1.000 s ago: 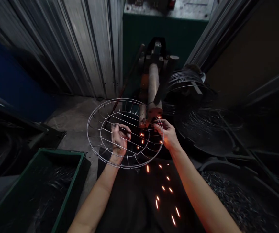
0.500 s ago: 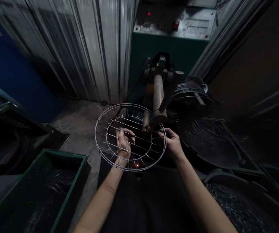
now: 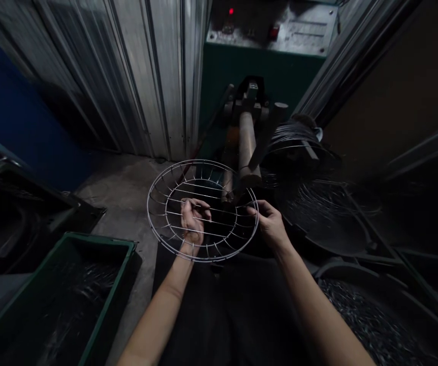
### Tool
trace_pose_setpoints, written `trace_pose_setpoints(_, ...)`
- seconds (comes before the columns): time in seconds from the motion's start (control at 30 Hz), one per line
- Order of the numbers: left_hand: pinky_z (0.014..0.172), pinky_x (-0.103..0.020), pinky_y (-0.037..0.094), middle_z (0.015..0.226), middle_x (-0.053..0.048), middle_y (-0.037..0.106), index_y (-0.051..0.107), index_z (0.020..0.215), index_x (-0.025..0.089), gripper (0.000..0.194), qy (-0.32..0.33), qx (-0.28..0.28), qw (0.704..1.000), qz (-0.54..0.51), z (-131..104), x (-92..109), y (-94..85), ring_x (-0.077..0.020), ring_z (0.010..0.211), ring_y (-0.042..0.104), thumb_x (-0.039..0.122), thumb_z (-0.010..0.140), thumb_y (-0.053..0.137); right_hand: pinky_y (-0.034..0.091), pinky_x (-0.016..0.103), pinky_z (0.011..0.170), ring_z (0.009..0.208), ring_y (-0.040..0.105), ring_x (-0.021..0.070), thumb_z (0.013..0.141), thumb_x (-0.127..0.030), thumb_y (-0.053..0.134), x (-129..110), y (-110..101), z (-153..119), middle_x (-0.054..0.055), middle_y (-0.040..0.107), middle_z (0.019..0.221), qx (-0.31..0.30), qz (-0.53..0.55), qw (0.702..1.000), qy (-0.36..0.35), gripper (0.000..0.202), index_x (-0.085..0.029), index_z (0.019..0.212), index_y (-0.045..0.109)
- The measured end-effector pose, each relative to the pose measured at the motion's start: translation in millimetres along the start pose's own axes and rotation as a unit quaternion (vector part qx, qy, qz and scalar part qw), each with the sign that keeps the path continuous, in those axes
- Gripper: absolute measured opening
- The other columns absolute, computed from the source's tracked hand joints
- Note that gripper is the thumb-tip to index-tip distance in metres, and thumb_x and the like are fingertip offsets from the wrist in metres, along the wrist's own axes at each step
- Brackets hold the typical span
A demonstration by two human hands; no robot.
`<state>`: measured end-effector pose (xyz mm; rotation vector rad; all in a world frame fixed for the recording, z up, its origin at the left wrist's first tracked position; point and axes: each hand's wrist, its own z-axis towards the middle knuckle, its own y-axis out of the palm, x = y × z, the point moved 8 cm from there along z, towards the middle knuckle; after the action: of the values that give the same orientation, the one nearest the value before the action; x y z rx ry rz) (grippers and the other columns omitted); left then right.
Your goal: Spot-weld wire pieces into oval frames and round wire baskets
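Note:
A round, shallow wire basket (image 3: 207,261) hangs tilted in front of me, with parallel wires across its inner ring and short curved wires out to a double rim. My left hand (image 3: 193,219) is beneath it, seen through the wires, fingers curled against the bottom wires; their exact hold is partly hidden. At the right rim, my right hand (image 3: 270,221) pinches the wire between thumb and fingers. Just beyond the basket are the thick upper metal arm (image 3: 247,140) and a lower metal arm (image 3: 227,185) of a green machine (image 3: 222,68). The far right rim lies close to the upper arm's end.
A green crate (image 3: 104,310) of dark metal pieces stands at lower left. To the right are a wire coil (image 3: 295,133), loose wires (image 3: 318,203) and a round tub of small metal pieces (image 3: 360,305). Corrugated metal panels (image 3: 158,76) rise behind. A red light (image 3: 231,11) glows on the machine.
The basket and both hands have shifted slightly left and up in view, with the grips much the same. A small orange glow near the basket's front rim is gone.

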<state>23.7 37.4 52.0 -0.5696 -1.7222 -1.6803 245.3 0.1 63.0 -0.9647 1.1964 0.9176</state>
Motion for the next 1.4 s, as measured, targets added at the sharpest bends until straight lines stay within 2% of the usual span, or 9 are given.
trace_pose_setpoints(0.23, 0.039, -0.019, 0.041, 0.064, 0.002, 0.060, 0.042, 0.074, 0.020, 0.026, 0.023, 0.003, 1.000, 0.004, 14, -6, 1.1, -0.0093, 0.044, 0.052, 0.043, 0.084, 0.047, 0.044, 0.029, 0.072, 0.074, 0.056, 0.0156, 0.063, -0.047, 0.075, 0, 7, 14, 0.000, 0.065, 0.076, 0.018, 0.014, 1.000, -0.001, 0.033, -0.020, 0.079, 0.065)
trace_pose_setpoints(0.73, 0.041, -0.019, 0.042, 0.062, 0.002, 0.059, 0.045, 0.073, 0.019, 0.026, 0.048, 0.011, 0.999, 0.016, 25, -9, 5.7, -0.0095, 0.045, 0.053, 0.043, 0.085, 0.045, 0.046, 0.030, 0.073, 0.075, 0.058, 0.0166, 0.061, -0.047, 0.076, 2, 5, 20, 0.001, 0.066, 0.078, 0.016, 0.036, 0.999, 0.002, 0.033, -0.021, 0.079, 0.066)
trace_pose_setpoints(1.13, 0.037, -0.019, 0.039, 0.060, 0.002, 0.060, 0.041, 0.073, 0.020, 0.027, 0.046, 0.037, 0.998, 0.002, 27, -17, -0.4, -0.0102, 0.043, 0.053, 0.044, 0.082, 0.048, 0.047, 0.031, 0.073, 0.076, 0.059, 0.0163, 0.063, -0.045, 0.075, 3, 6, 19, 0.000, 0.066, 0.078, 0.004, 0.033, 0.999, 0.001, 0.030, -0.021, 0.080, 0.066)
trace_pose_setpoints(1.4, 0.040, -0.019, 0.041, 0.062, 0.002, 0.060, 0.043, 0.076, 0.020, 0.021, 0.068, 0.033, 0.997, 0.021, 21, -7, 4.7, -0.0098, 0.044, 0.053, 0.039, 0.085, 0.045, 0.048, 0.031, 0.072, 0.076, 0.058, 0.0170, 0.062, -0.047, 0.076, 8, 7, 19, 0.000, 0.065, 0.080, 0.011, 0.036, 0.999, 0.010, 0.034, -0.021, 0.081, 0.064)
